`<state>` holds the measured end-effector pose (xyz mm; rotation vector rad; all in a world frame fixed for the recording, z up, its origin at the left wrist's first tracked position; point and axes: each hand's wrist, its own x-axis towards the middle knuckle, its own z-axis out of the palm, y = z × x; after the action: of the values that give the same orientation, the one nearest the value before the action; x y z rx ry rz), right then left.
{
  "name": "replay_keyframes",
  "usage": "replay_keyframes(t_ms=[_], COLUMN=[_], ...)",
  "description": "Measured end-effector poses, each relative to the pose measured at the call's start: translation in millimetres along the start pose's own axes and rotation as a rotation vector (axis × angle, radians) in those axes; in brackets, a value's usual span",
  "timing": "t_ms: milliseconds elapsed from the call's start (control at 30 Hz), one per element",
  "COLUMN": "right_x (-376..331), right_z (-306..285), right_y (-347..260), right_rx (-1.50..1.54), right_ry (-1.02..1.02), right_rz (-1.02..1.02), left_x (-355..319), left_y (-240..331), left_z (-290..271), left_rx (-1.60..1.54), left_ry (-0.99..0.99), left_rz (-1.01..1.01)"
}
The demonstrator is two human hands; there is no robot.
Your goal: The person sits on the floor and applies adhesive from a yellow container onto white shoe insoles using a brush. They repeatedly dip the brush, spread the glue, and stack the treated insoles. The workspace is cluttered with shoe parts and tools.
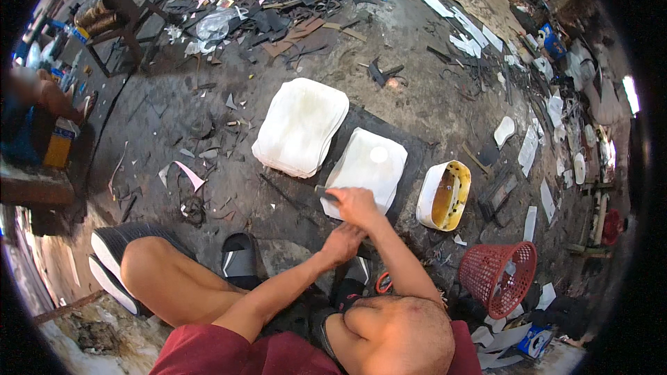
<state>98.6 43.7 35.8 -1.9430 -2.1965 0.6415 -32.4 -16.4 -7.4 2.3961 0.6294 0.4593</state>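
In front of me lies a stack of white sheets (372, 156) with rounded corners, on a dark flat mat (410, 140). My right hand (356, 206) is closed around a short, dark, flat-ended tool (326, 194) over the near left part of this stack. Crossing just below it, my left hand (343, 243) is at the stack's near edge; its fingers are partly hidden. A taller pile of similar white sheets (300, 125) stands to the far left. On the right is a white oblong tub (432, 198), cut open, with amber-brown stuff inside.
A red plastic basket (479, 274) stands at the near right. Dark scraps (278, 24) litter the far floor, and white strips (472, 28) lie at the far right. A grey slipper (240, 257) is near my legs. At left, someone's arm shows beside a wooden bench (42, 191).
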Motion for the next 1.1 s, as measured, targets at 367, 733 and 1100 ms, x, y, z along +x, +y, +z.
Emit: replay_keyframes(t_ms=[367, 733, 1100], right_x=[-39.0, 65.7, -23.2], right_z=[-84.4, -97.3, -115.0], right_y=[-8.5, 121.9, 119.5], right_rx=[0.741, 0.082, -0.104], right_ry=[0.495, 0.127, -0.001], right_rz=[0.097, 0.451, 0.421], left_x=[6.1, 18.5, 26.6], left_y=[19.5, -19.6, -21.1], left_z=[14.7, -1.1, -12.8], left_rx=[-0.004, 0.16, 0.029], left_ry=[-0.104, -0.077, -0.044], left_rz=[-0.028, -0.006, -0.03])
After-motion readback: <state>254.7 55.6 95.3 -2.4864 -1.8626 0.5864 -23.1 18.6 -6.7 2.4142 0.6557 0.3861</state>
